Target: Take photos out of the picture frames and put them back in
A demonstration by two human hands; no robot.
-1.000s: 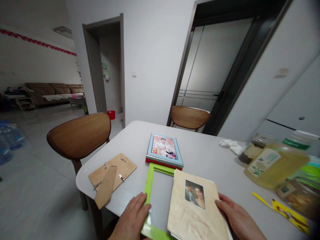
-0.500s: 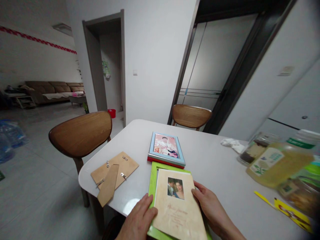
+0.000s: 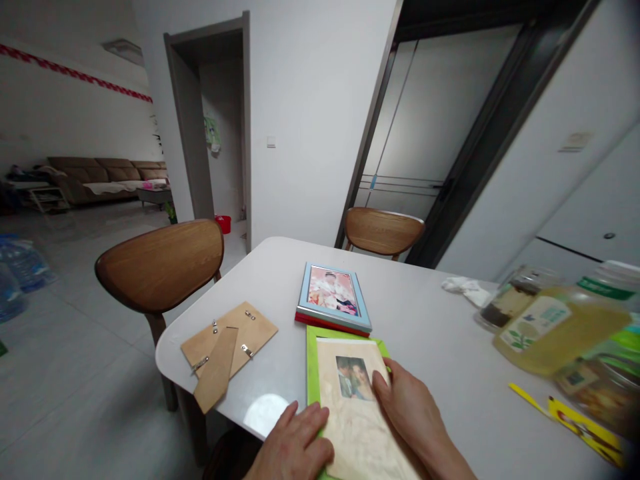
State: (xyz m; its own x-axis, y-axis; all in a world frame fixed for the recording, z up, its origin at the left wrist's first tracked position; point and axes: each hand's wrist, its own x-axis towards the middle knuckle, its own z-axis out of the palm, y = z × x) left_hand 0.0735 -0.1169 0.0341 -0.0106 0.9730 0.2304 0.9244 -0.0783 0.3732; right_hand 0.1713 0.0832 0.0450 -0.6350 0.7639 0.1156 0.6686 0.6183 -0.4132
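Hands: your left (image 3: 300,443) rests on the near-left side with loosely bent fingers, not wrapped round anything I can see; your right (image 3: 415,403) has its thumb on the paper and fingers over the right edge, can't tell how tight
Green frame (image 3: 313,367): flat on the desk (image 3: 415,307) right in front of you
Paper sheet (image 3: 353,427): over the frame's opening, couple photo near the top; can't tell if it's fully seated
Frame stack: blue one (image 3: 334,293) on a red one (image 3: 310,321), right up by your green frame's far end, so not much room there
Backing board (image 3: 255,327): left of you, metal clips and stand leg up, clear of your hands
Right side clutter: tipped-looking bottle of yellow liquid (image 3: 560,327), jars (image 3: 515,300), crumpled white tissue (image 3: 465,290), yellow printed piece (image 3: 585,430), all well apart from your frame
Labels: bottle's got a leafy plant on a pale label, text too blurry to read
Chairs: one left (image 3: 165,263), one across from you (image 3: 384,230)
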